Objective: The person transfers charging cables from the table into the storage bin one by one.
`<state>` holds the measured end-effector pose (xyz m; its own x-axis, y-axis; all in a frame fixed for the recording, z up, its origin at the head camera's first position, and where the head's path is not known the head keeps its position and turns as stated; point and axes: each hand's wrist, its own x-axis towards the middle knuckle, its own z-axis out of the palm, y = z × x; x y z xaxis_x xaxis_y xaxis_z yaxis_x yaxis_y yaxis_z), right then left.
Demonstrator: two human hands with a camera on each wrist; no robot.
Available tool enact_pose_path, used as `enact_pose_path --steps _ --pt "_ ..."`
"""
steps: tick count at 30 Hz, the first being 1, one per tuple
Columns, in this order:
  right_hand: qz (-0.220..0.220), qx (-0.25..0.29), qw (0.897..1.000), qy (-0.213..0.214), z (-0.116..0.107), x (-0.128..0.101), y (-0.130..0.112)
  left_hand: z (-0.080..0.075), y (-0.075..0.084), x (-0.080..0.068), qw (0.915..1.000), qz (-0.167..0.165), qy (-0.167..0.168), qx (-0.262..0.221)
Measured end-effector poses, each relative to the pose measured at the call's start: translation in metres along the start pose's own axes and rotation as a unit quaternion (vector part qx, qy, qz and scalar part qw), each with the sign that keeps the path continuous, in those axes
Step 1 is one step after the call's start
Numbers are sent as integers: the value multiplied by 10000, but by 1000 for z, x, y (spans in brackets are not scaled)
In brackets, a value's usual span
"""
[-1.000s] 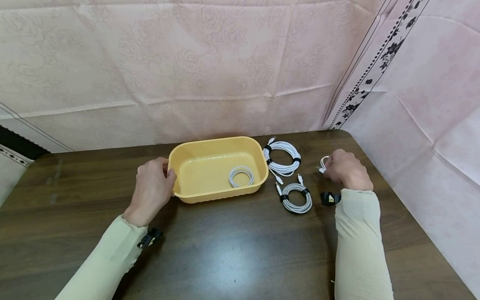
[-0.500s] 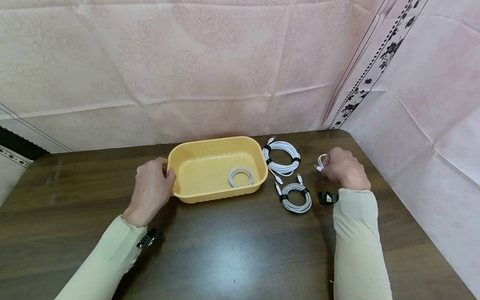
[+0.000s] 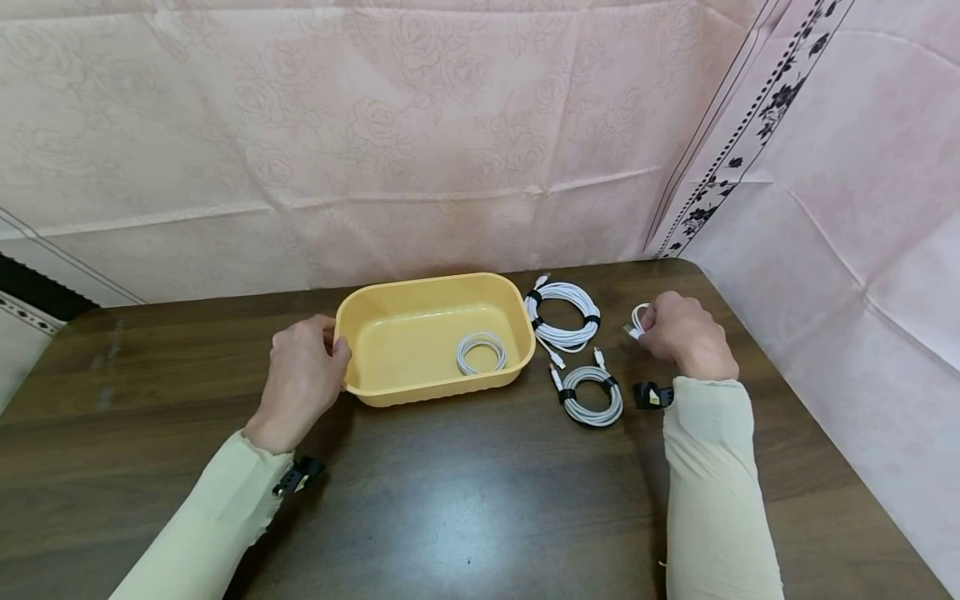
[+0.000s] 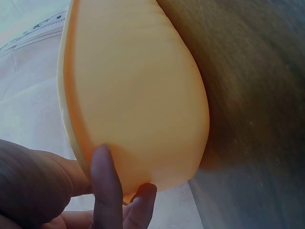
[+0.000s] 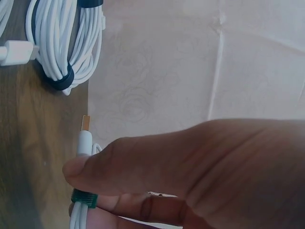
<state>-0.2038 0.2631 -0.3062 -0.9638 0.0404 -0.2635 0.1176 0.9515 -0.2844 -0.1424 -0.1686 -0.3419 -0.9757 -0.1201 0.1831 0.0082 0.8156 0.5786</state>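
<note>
A yellow plastic tub (image 3: 390,292) (image 4: 138,95) stands on the dark wooden table (image 3: 465,492). My left hand (image 3: 303,379) grips its left rim, thumb on the edge and fingers (image 4: 107,186) under the wall. One small white coiled cable (image 3: 482,352) lies inside the tub. My right hand (image 3: 678,333) pinches another small white cable coil (image 3: 638,321) (image 5: 82,210) with a green band, held a little above the table to the tub's right; its USB plug (image 5: 86,125) sticks out past the thumb.
Two more coiled white cables with black ties lie right of the tub: a large one (image 3: 564,317) (image 5: 64,43) and a smaller one (image 3: 592,396). Pink fabric walls (image 3: 450,125) close the back and right sides.
My right hand has lifted the small cable coil slightly and drawn it a little leftward. The left hand and the tub have stayed put.
</note>
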Motion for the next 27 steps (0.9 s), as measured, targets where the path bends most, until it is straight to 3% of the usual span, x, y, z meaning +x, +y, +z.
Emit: enact_pose_path --steps 27 --pt "-196 -148 9996 159 2 -2 -17 1 0 0 10000 -20 27 37"
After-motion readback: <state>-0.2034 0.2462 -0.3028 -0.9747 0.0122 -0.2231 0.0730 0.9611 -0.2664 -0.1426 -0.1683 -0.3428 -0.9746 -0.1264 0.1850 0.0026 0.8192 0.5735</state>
